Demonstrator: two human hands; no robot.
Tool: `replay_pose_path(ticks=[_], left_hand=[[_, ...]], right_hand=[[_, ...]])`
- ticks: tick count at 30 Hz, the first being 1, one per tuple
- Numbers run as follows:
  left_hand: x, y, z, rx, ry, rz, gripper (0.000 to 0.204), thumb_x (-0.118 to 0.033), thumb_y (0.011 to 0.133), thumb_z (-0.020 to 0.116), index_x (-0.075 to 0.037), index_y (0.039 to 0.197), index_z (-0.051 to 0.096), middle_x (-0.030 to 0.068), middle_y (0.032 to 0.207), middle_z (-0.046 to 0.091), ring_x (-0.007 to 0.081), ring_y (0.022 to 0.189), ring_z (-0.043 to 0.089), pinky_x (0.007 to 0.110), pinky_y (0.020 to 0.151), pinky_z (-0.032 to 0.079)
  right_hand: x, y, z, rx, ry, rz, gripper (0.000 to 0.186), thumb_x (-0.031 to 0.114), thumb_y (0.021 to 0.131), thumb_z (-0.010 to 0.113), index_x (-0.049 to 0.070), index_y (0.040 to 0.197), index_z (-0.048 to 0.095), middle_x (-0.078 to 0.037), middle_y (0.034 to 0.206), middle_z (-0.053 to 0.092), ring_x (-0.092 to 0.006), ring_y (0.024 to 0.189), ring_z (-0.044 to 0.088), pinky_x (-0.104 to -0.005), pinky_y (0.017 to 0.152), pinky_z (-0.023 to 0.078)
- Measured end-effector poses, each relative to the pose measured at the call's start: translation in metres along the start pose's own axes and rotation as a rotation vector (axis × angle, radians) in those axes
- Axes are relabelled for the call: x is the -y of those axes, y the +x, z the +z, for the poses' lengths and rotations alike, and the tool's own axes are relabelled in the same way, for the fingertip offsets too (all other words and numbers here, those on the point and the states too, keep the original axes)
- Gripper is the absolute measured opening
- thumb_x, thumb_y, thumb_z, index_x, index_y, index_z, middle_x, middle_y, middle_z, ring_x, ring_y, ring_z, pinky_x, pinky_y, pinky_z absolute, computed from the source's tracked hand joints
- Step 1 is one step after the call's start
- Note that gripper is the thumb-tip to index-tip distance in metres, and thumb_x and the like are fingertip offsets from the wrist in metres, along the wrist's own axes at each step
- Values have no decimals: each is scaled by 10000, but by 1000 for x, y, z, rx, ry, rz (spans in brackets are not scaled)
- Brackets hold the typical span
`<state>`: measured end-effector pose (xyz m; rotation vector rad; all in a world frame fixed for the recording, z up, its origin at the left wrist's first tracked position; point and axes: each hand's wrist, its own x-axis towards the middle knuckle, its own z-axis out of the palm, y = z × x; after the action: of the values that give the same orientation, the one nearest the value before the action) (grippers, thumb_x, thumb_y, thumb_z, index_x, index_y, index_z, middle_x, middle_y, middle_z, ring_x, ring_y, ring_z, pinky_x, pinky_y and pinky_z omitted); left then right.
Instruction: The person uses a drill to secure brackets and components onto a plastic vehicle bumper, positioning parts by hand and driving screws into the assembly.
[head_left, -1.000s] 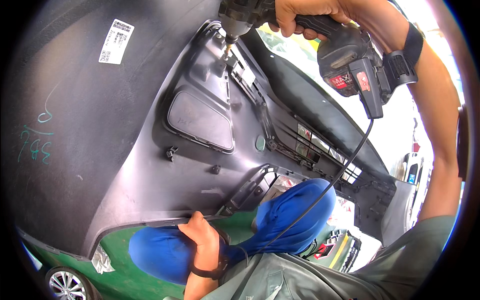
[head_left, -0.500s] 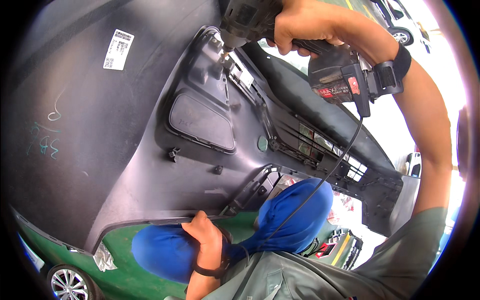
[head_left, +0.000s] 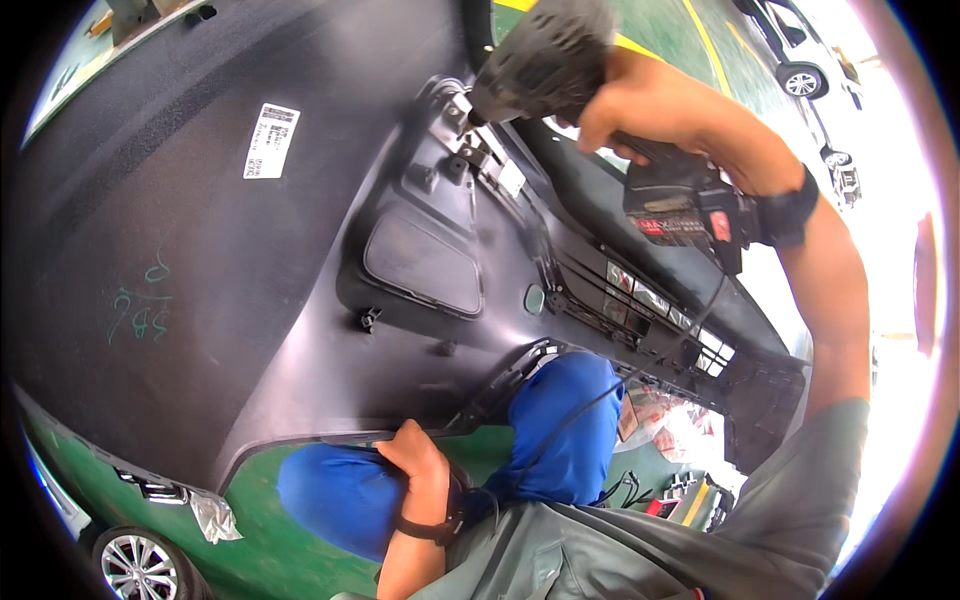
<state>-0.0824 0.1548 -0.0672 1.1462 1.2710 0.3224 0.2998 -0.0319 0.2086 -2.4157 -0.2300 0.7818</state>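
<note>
My right hand (head_left: pixel 640 105) is wrapped round the grip of a black cordless power driver (head_left: pixel 550 65). The driver's nose points down at a metal bracket (head_left: pixel 452 118) on the inner side of a large black car bumper cover (head_left: pixel 210 240). Its bit end is hard to make out, and I cannot tell whether it touches a fastener. My left hand (head_left: pixel 415 455) is closed on the cover's near edge, thumb on top, its other fingers mostly hidden. A cable (head_left: pixel 590 400) runs from the driver's base toward my body.
My knees in blue trousers (head_left: pixel 565 430) are under the near edge. A white label (head_left: pixel 271 141) is stuck on the cover. Below left are a car wheel (head_left: pixel 140 565) and crumpled plastic wrap (head_left: pixel 213 518). Parts lie on the green floor at right; a white car (head_left: pixel 795 45) stands beyond.
The view has shifted, so the cover appears lower and further right. The driver has tilted somewhat and its nose stays by the bracket. My left hand keeps its hold on the edge.
</note>
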Motion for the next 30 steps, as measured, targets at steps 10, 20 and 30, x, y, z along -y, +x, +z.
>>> replay_pose_path(ticks=[10,20,30], left_hand=[[25,16,-17,98,31,-19,346,185,741,495,82,1062,577,71,1026,600,166,855,540,270,789,456],[-2,0,-1,-16,21,59,381,198,725,514,90,1085,580,123,1065,607,227,895,574,322,850,483],[21,11,-10,-3,35,142,157,142,725,488,-11,752,465,-14,793,443,113,662,387,290,569,352]], right_hand=[[8,-34,-7,-47,97,-41,257,68,683,660,-41,913,627,-50,637,565,-111,443,490,-290,422,394],[-2,-14,-12,-72,74,-30,134,67,684,644,-9,789,612,-30,576,523,-113,469,489,-290,438,391],[-4,-8,-7,-35,116,-34,109,78,694,646,-5,748,600,-35,583,514,-124,476,493,-290,429,387]])
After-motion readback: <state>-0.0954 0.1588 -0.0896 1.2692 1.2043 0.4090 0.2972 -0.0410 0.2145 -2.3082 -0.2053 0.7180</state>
